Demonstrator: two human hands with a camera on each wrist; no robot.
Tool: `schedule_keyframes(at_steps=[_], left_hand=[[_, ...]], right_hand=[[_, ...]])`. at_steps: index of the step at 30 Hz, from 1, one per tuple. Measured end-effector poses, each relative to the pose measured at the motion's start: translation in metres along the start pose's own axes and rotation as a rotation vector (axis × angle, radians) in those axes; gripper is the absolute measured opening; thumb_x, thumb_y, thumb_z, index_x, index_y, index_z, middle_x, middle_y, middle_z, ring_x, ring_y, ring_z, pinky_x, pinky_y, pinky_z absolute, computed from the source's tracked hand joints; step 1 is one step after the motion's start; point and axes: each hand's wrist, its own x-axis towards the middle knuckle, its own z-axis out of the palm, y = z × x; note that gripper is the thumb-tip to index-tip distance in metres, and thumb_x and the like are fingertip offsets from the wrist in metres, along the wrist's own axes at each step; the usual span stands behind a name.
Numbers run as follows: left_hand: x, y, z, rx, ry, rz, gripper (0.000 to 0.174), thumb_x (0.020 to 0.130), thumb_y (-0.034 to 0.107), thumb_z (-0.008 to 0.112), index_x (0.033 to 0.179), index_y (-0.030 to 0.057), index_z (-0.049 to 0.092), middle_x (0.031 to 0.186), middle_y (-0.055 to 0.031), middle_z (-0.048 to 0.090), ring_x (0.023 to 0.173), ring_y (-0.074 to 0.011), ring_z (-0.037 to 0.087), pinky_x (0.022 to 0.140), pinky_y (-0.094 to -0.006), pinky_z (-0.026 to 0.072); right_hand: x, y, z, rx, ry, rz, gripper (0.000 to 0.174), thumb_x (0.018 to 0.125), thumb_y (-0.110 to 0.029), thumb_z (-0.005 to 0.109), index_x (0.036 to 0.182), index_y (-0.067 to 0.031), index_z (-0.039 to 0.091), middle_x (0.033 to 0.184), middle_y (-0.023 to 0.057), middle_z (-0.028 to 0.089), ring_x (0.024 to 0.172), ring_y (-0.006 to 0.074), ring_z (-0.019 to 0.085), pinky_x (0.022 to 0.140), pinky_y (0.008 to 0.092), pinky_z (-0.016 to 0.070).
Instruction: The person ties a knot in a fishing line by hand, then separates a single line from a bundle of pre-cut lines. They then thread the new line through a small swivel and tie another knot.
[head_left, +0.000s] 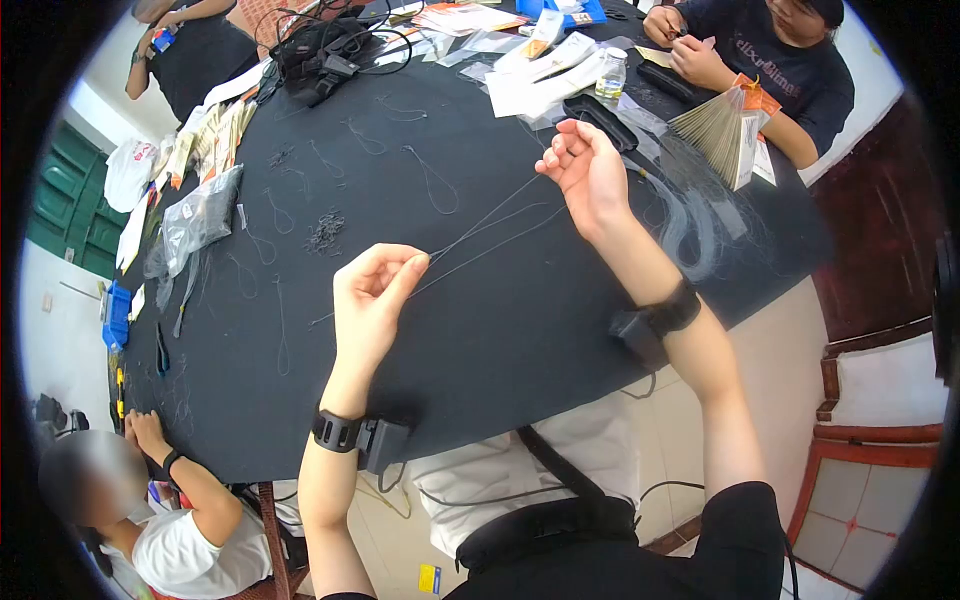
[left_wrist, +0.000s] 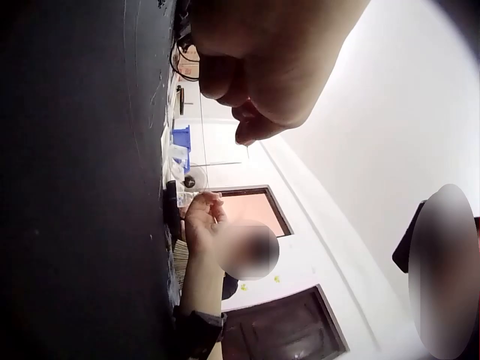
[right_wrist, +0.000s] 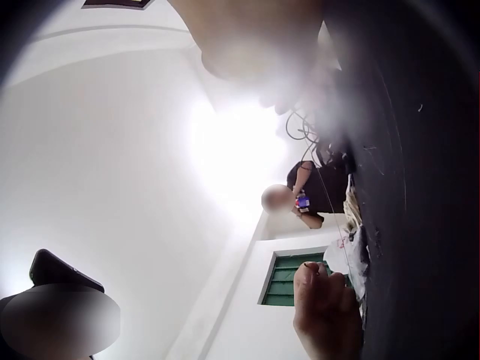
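Both wrist views show only blurred undersides of the hands, and the cords are barely traceable there. In the head view the left hand (head_left: 372, 295) pinches several fine dark cords (head_left: 487, 218) in a thumb-and-forefinger grip; they run taut, slightly fanned, above the counter to the right hand (head_left: 588, 170), whose curled grip holds their far ends. The round black counter (head_left: 520, 340) bears paper packets (head_left: 545, 70) farther off, with white walls beyond.
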Motion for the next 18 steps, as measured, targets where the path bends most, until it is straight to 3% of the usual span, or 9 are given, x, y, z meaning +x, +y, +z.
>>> schedule_keyframes(at_steps=[2, 7, 8, 11, 14, 18], left_hand=[[0.001, 0.0, -0.001, -0.025, 0.007, -0.031, 0.006, 0.082, 0.006, 0.062, 0.085, 0.0003, 0.063, 0.063, 0.0064, 0.055, 0.054, 0.0024, 0.042, 0.048, -0.0138, 0.0284], [0.001, -0.003, -0.001, -0.019, -0.041, -0.028, 0.004, 0.081, 0.004, 0.062, 0.083, 0.0007, 0.063, 0.063, 0.0064, 0.051, 0.052, 0.0012, 0.038, 0.047, -0.0159, 0.0275], [0.0, -0.003, -0.002, -0.016, -0.053, -0.019, 0.003, 0.081, 0.003, 0.062, 0.083, 0.0009, 0.063, 0.063, 0.006, 0.05, 0.052, 0.0008, 0.037, 0.047, -0.0165, 0.0272], [0.003, -0.009, -0.004, 0.152, -0.134, 0.286, 0.003, 0.078, 0.001, 0.064, 0.081, 0.0014, 0.063, 0.07, 0.0033, 0.048, 0.05, -0.0008, 0.032, 0.046, -0.0186, 0.0263], [0.001, -0.001, -0.005, 0.284, -0.147, 0.354, 0.01, 0.073, 0.0, 0.066, 0.081, 0.0048, 0.063, 0.08, 0.0, 0.049, 0.047, -0.0033, 0.031, 0.046, -0.019, 0.0277], [-0.001, 0.006, -0.006, 0.365, -0.177, 0.414, 0.013, 0.07, 0.0, 0.068, 0.08, 0.007, 0.064, 0.093, -0.0024, 0.055, 0.047, -0.0039, 0.034, 0.044, -0.0196, 0.0301]], right_hand=[[0.0, -0.001, -0.001, 0.018, 0.009, -0.006, 0.02, 0.09, -0.018, 0.036, 0.089, -0.0018, 0.047, 0.066, 0.0049, 0.047, 0.059, 0.0164, 0.051, 0.063, 0.0363, 0.048], [-0.001, -0.007, 0.002, 0.014, -0.034, 0.024, 0.02, 0.089, -0.018, 0.037, 0.084, -0.003, 0.049, 0.059, 0.0014, 0.042, 0.05, 0.0112, 0.042, 0.051, 0.0282, 0.0394], [-0.002, -0.009, 0.002, -0.032, -0.094, 0.063, 0.02, 0.089, -0.019, 0.038, 0.082, -0.0035, 0.049, 0.058, -0.0001, 0.039, 0.048, 0.0095, 0.039, 0.048, 0.0261, 0.0355], [-0.009, -0.015, 0.013, -0.239, -0.318, 0.188, 0.02, 0.088, -0.019, 0.042, 0.077, -0.005, 0.051, 0.053, -0.0044, 0.034, 0.043, 0.0049, 0.031, 0.041, 0.021, 0.0253], [-0.033, -0.028, 0.036, -0.615, -0.612, 0.306, 0.02, 0.086, -0.02, 0.047, 0.074, -0.0062, 0.055, 0.051, -0.008, 0.03, 0.043, 0.0013, 0.026, 0.038, 0.0188, 0.0179], [-0.046, -0.025, 0.045, -0.792, -0.932, 0.374, 0.023, 0.083, -0.019, 0.049, 0.068, -0.0039, 0.059, 0.055, -0.0037, 0.047, 0.047, 0.0043, 0.036, 0.044, 0.0217, 0.0273]])
